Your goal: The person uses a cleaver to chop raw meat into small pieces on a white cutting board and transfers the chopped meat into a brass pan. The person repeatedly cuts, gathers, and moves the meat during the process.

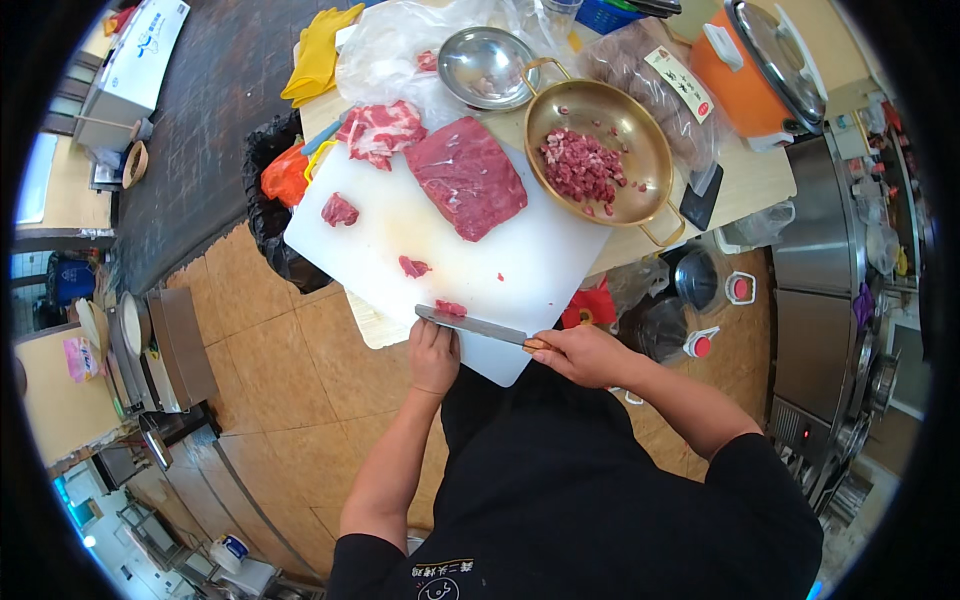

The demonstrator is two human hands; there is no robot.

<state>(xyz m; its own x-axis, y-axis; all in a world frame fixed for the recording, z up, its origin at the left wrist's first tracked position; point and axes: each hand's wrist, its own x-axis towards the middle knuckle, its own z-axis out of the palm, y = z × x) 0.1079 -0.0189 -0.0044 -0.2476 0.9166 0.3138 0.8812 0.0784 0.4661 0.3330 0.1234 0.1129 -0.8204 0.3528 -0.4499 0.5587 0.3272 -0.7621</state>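
My right hand (581, 355) grips the wooden handle of a kitchen knife (480, 327), whose blade lies across the near part of a white cutting board (360, 247). Close to the blade's tip is my left hand (434, 356), fingers bent at the near side of the blade; whether they press on something is hidden. A small strip of red meat (451, 307) lies just beyond the blade. Farther up the board are two loose meat pieces (414, 266) (340, 210), a large slab of raw red meat (469, 178) and a fatty cut (382, 131). Diced meat (581, 166) fills part of a brass-coloured pan (651, 135).
A steel bowl (487, 67) stands behind the board, left of the pan. An orange cooker (739, 71) and a bagged item (645, 82) occupy the back right. Yellow gloves (319, 56) lie back left, above a black-lined bin (264, 217). Large plastic bottles (664, 326) stand right, below the table.
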